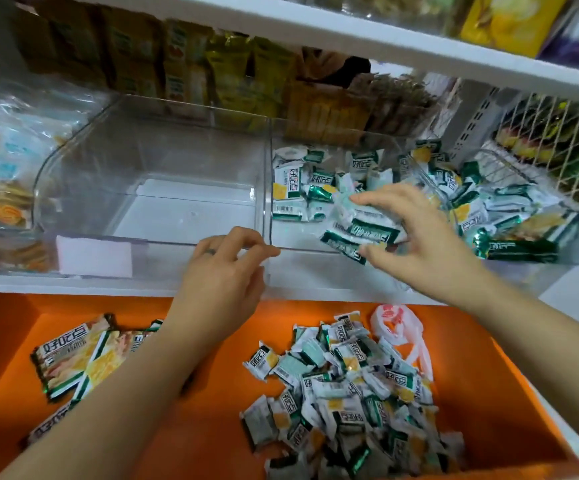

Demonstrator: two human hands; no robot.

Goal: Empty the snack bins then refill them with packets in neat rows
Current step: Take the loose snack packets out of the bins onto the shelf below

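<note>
2 clear plastic bins are sitting side by side on the white shelf (73,283). The left bin (177,150) is standing empty. The right bin (296,239) is holding a loose jumble of small white-and-green packets (295,192). More such packets are lying heaped in the orange crate (211,427) below.

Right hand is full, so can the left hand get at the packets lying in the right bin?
Probably yes: the left hand holds the rim beside the right bin, whose top is open over the packets; only the right hand crowds the front.
</note>
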